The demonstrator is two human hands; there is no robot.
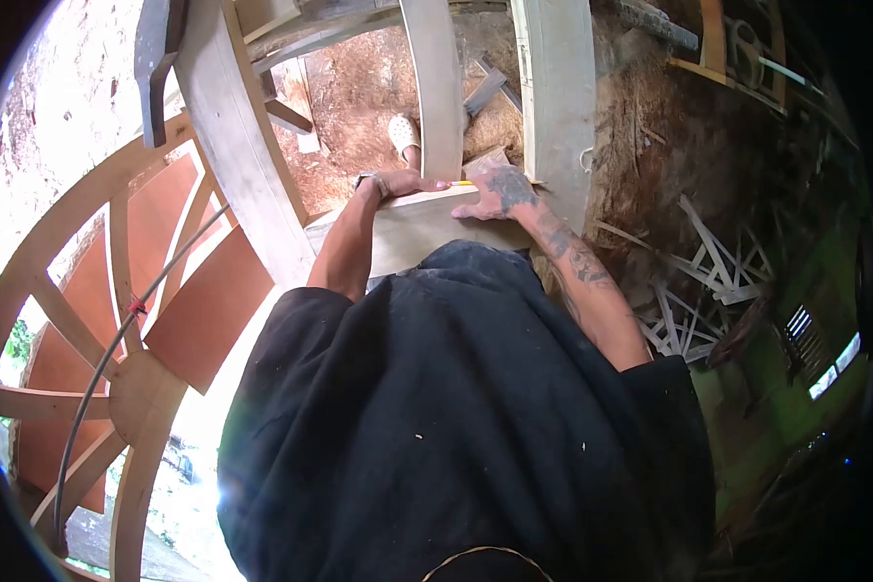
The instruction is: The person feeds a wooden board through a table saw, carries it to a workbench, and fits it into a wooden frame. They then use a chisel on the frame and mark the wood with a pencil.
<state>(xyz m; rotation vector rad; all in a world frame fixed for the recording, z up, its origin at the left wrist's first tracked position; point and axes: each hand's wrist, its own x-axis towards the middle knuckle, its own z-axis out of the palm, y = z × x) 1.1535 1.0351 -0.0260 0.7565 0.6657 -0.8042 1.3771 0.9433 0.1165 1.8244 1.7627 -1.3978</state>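
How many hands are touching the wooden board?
2. The left hand lies on the board near its far edge, with a pencil beside it. The right hand presses flat beside it.

The board (427, 233) is hemmed in on most sides. Along its far edge two upright wooden posts stand close: a curved one (436, 87) just behind the left hand (407, 182), a wide one (558, 97) just behind the right hand (495, 194), with only a narrow slot between them. A slanted beam (238, 145) closes the left edge. The person's body covers the near edge. To the right, past the tattooed forearm, the ground lies open until scattered white lattice pieces (698, 281).
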